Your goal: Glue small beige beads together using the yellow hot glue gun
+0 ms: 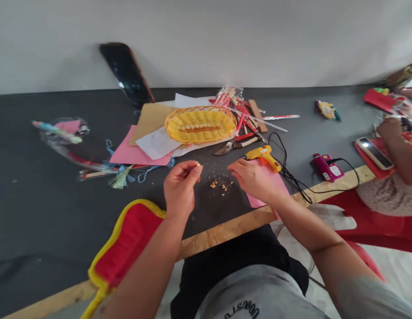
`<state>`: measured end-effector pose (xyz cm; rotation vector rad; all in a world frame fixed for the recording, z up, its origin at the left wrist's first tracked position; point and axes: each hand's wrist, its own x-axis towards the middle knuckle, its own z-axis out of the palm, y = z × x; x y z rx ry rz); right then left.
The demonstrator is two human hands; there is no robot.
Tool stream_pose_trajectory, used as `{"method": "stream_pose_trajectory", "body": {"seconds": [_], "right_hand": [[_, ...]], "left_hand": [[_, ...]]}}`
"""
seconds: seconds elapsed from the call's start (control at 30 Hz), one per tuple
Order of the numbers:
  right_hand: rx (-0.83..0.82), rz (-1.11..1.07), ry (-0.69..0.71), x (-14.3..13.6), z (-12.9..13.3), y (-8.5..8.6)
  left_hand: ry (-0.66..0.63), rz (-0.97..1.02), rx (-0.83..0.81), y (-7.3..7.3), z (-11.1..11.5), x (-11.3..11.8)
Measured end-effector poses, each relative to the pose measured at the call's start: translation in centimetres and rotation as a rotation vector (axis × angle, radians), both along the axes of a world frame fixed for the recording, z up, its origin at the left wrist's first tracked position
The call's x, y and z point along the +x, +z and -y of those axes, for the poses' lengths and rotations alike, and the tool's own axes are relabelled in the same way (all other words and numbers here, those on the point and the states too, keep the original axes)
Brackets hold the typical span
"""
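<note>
My left hand [183,184] is closed in a pinch around a small pale piece [198,165], above the dark table. My right hand [250,177] is beside the yellow glue gun [264,156], its fingers pointing left; whether they hold anything is hidden. Between the hands lie small tan crumbs [223,188]. Beyond them a yellow woven basket [201,114] holds a row of pale pieces and a thin brown stick. Pliers or cutters [239,144] with red and pale handles lie in front of the basket.
A red fan-shaped item with yellow edging [133,235] lies by my left forearm. A phone [128,73] leans on the wall. Pink paper [139,148], tassels [122,178], red sticks [241,116] and a magenta box with cable [328,168] lie around. Another person's hand [390,129] is at right.
</note>
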<state>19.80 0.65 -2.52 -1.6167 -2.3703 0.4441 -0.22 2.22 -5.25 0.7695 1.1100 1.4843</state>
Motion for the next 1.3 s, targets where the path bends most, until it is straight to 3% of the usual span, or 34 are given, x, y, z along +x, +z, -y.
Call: {"method": "stream_pose_trajectory", "body": {"seconds": [0.17,0.4,0.53,0.73,1.13,1.3], "right_hand": [[-0.117,0.117,0.098,-2.6,0.0,-0.3],[-0.117,0.196,0.229,-4.9,-0.7,-1.0],[-0.059,0.261,0.315,-5.0,-1.3,-1.0],[-0.002,0.317,0.338,-5.1,-1.2,-0.9],[-0.010,0.340,0.392,-5.5,-1.7,0.3],[0.050,0.227,0.413,-4.7,-1.8,0.5]], "left_hand": [[0.007,0.009,0.006,-0.2,0.1,0.0],[0.057,-0.096,-0.055,0.6,0.1,0.2],[0.115,-0.114,-0.111,1.3,-0.3,0.4],[0.125,-0.091,-0.162,2.0,-0.5,0.9],[0.148,-0.184,-0.123,2.3,-0.3,1.2],[0.141,-0.194,-0.194,2.7,0.2,1.2]]}}
